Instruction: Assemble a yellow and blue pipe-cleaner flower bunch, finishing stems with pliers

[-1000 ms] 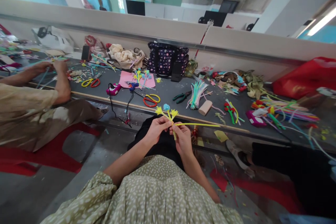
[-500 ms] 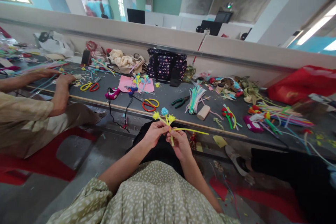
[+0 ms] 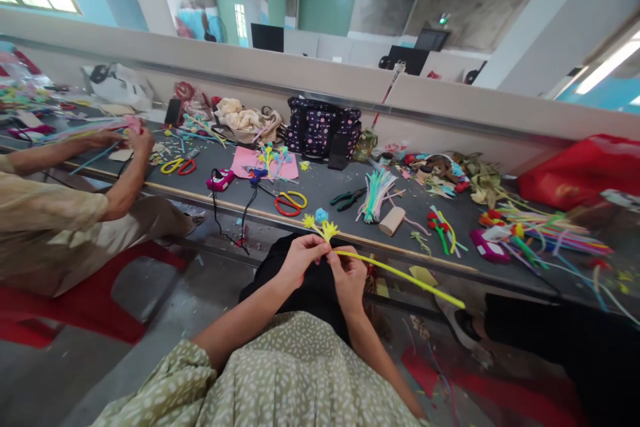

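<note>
Single head view, looking forward-down over lap at near worktable point(image 3: 320, 187); no second view.

Your left hand point(image 3: 300, 260) and right hand point(image 3: 349, 275) sat side by side, in front of the surface point(image 3: 325, 190). The scissors point(image 3: 289, 202) lay on it just behind your hands. The pliers point(image 3: 347, 199) lay to their right. The bag point(image 3: 323, 129) stood behind them, against the wall point(image 3: 450, 113).

left hand point(image 3: 299, 259), right hand point(image 3: 349, 275) together above lap, fingers pinched.
</note>
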A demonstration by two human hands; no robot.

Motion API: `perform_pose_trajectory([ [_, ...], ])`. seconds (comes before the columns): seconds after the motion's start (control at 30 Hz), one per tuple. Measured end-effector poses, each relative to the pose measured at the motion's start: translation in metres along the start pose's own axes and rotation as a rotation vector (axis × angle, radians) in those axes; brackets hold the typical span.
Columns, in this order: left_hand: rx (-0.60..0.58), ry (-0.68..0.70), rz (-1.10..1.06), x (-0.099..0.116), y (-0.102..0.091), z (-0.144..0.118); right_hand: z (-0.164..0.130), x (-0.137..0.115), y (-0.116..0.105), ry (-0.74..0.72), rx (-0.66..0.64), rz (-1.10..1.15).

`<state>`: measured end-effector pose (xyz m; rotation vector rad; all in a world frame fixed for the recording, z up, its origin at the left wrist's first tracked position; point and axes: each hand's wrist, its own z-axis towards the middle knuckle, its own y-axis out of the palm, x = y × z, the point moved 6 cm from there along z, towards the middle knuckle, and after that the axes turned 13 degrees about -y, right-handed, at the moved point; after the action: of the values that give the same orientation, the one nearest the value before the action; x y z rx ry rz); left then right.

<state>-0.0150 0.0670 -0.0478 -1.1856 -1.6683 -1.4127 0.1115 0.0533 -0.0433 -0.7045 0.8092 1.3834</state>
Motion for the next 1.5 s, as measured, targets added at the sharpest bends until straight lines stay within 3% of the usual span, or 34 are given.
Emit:
perform_pose_trajectory([
  [0.17,0.100,0.065,0.076,0.002,-0.001,-0.002,-0.002,-0.005,-0.005,-0.228,-0.028,-0.269],
  [0.43,0.150,0.101,0.091,-0.001,-0.004,-0.002,-0.003,-0.011,-0.001,-0.358,-0.086,-0.373],
  [0.57,0.167,0.131,0.098,0.001,-0.006,-0.003,-0.003,-0.010,-0.002,-0.282,-0.061,-0.292],
  [0.77,0.154,0.128,0.070,0.007,-0.004,-0.006,-0.001,0.002,-0.002,-0.023,-0.040,-0.052],
  [1.07,0.029,0.162,0.095,0.013,0.003,-0.009,-0.002,0.017,0.006,0.295,-0.021,0.370],
  [1.2,-0.021,0.100,0.071,0.009,0.004,-0.008,-0.008,0.021,0.013,0.456,-0.038,0.523],
  [1.3,-0.015,0.064,0.077,0.007,0.002,-0.006,-0.009,0.021,0.013,0.440,0.001,0.512],
  [1.5,0.052,0.082,0.129,0.003,-0.003,-0.004,-0.004,0.009,0.001,0.150,0.065,0.189],
])
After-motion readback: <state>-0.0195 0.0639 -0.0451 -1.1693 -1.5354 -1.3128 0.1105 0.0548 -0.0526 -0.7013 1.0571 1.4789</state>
